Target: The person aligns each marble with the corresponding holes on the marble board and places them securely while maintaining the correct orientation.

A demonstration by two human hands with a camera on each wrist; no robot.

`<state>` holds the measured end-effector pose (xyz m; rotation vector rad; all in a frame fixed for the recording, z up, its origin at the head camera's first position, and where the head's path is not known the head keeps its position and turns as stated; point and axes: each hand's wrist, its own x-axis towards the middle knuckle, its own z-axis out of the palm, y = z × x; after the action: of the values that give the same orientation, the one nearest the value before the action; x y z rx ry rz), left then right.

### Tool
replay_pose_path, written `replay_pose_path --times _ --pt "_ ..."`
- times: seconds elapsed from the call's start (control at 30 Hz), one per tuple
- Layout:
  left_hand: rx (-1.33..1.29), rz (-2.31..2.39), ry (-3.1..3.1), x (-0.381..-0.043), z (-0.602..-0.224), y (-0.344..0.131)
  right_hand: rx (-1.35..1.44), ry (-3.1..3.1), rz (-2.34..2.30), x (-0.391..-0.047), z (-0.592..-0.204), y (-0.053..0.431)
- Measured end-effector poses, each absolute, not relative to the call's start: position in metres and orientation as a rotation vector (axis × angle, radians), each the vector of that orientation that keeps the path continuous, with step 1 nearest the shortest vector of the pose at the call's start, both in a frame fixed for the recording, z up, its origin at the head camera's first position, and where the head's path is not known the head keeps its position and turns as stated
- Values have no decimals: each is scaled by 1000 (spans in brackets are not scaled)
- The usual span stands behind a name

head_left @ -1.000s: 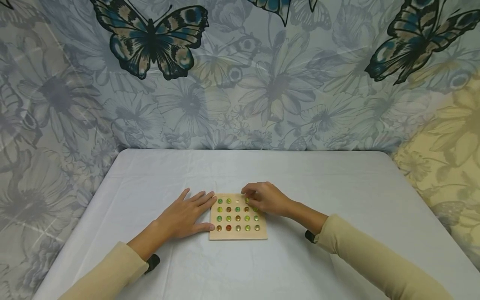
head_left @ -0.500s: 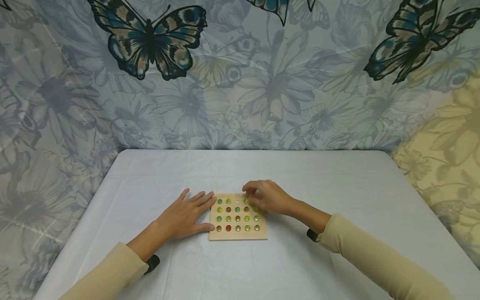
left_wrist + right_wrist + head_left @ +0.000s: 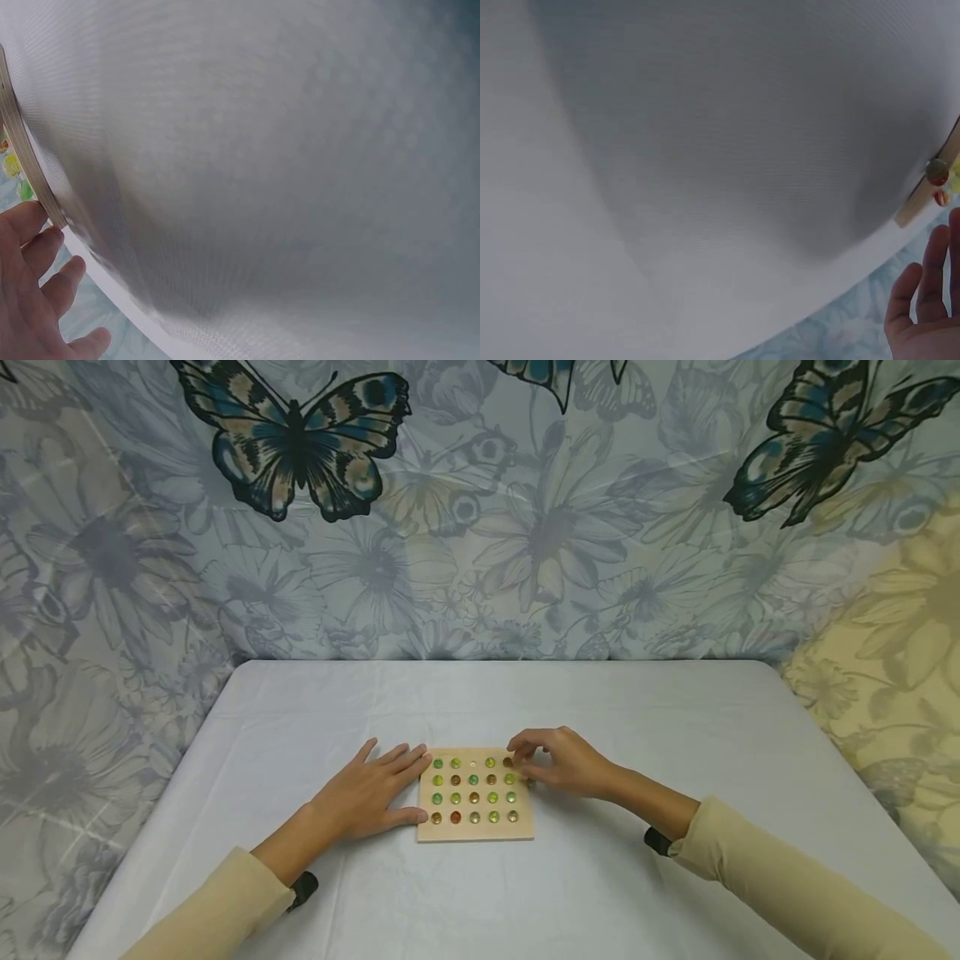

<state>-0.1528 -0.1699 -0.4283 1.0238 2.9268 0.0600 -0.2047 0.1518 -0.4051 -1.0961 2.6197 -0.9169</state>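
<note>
A square wooden board [image 3: 480, 833] with rows of coloured glass marbles lies before me; one hollow in its far row, third from the left, holds no coloured marble. My left hand [image 3: 371, 789] is spread beside it, fingertips and thumb touching its left edge. My right hand [image 3: 573, 764] is over the far right corner, fingers bent, thumb and index tips close over a brown marble [image 3: 507, 762]. In the right wrist view a red-green marble [image 3: 937, 172] shows at the board's edge; thumb and index are out of frame there, and I cannot tell whether they pinch anything.
A white cloth covers the table [image 3: 360, 693], whose far edge meets a wall hanging [image 3: 555, 552] printed with flowers and butterflies. A yellow flowered part [image 3: 900, 652] of it hangs at the right. A dark wrist device [image 3: 657, 841] shows under the right sleeve.
My right hand has shifted right, from above the far row to the board's right edge, uncovering the corner marble. The left hand stays where it was.
</note>
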Motion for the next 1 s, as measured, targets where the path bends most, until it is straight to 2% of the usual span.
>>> replay_pose_path --times 0.37,1.0 --pt "1016 69 2919 -153 -429 -170 -1046 2588 -898 -202 -416 170" --pt "1032 86 2938 -153 -431 -171 -992 2555 -944 -200 -425 168"
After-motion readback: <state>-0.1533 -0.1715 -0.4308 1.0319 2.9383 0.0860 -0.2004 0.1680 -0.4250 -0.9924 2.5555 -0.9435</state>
